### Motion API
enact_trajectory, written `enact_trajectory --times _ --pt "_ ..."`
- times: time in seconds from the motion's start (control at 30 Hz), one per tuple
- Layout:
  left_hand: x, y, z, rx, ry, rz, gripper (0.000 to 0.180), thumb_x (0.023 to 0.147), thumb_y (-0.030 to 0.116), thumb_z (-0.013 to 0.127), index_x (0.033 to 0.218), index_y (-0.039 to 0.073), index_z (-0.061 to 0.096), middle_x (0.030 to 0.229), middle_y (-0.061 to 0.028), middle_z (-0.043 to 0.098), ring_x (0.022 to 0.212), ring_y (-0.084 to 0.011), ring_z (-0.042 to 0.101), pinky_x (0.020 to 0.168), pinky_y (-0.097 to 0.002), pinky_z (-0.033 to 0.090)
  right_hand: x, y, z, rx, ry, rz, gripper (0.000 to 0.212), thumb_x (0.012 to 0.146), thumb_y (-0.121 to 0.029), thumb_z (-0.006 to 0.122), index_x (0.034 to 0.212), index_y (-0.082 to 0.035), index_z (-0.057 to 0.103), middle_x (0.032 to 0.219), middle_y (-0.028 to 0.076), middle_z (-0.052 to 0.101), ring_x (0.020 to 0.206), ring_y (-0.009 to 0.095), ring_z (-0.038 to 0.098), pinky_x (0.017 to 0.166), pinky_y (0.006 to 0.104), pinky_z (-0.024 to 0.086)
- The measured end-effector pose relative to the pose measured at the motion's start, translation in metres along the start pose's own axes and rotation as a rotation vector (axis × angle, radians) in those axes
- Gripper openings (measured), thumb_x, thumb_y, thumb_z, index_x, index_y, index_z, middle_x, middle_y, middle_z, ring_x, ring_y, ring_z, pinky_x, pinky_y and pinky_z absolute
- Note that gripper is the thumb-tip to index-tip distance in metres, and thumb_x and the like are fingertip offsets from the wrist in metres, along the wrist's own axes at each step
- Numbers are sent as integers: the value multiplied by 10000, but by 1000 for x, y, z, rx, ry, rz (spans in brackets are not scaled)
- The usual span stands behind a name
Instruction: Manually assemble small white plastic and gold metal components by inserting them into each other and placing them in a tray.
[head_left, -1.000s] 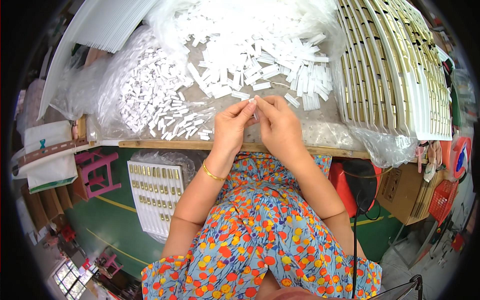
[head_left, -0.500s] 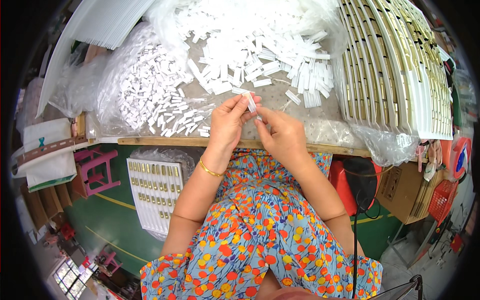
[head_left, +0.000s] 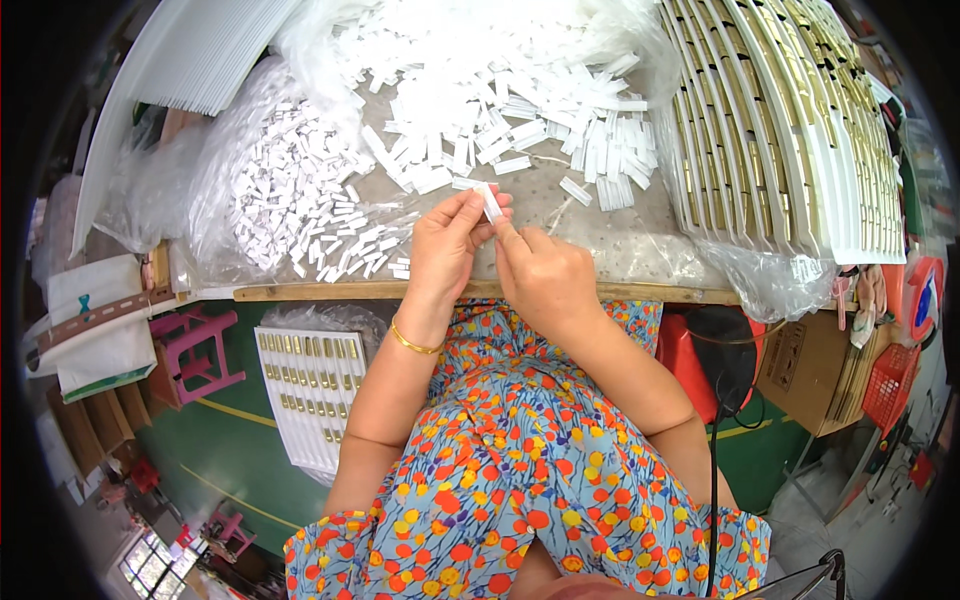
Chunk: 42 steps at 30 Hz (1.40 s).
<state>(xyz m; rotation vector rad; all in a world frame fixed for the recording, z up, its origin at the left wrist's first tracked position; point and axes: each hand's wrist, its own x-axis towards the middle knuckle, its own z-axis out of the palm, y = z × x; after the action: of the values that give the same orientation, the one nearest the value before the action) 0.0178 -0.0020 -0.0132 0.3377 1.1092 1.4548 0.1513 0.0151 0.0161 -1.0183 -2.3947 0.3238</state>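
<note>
I have my left grip (head_left: pixel 446 242) clenched on a small translucent plastic piece (head_left: pixel 491 206), holding it above the desk (head_left: pixel 620 245), between the heap of clear plastic strips (head_left: pixel 612 150) and the wooden front edge (head_left: pixel 650 292). My right grip (head_left: pixel 548 278) is just beside it, index finger (head_left: pixel 512 241) at its lower end; I cannot tell whether that hand grasps anything. Small white pieces (head_left: pixel 305 195) lie leftward.

left hand (head_left: pixel 443 245) pinches between thumb (head_left: pixel 463 212) and fingers, tips pointing away from the body. right hand (head_left: pixel 550 275) sits just beside those fingers, back uppermost, index finger (head_left: pixel 508 240) angled toward them. forearms (head_left: pixel 388 395) spread apart behind the fingers.
</note>
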Motion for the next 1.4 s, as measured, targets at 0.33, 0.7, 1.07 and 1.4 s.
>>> enact_trajectory --times 0.33,0.7,1.07,1.4 --pt "-2 5 -10 121 80 6 206 829 63 598 997 -56 597 880 -154 641 766 -207 643 662 -264 543 6 42 -10 252 64 189 138 754 -113 629 880 -54 627 702 125 570 602 300 569 537 363 457" --pt "1 7 -15 -33 -62 -144 303 865 132 564 1079 -81 531 991 -185 607 879 -225 616 775 -311 516 23 94 -2 -16 -184 189 147 710 -65 620 853 -32 616 757 146 582 690 320 581 616 387 477" --pt "1 5 -13 17 2 -181 276 844 88 576 1067 -70 537 1006 -187 609 866 -221 624 754 -290 525 27 95 -4 1227 -312 864 185 794 -167 630 853 6 606 695 45 607 542 89 557 485 193 440" --pt "-1 -5 0 -64 -34 -194 262 845 81 571 1059 -68 539 984 -173 614 876 -221 623 768 -295 523 18 64 -1 1115 -266 722 161 776 -129 645 836 18 616 726 67 633 574 93 570 536 206 457"
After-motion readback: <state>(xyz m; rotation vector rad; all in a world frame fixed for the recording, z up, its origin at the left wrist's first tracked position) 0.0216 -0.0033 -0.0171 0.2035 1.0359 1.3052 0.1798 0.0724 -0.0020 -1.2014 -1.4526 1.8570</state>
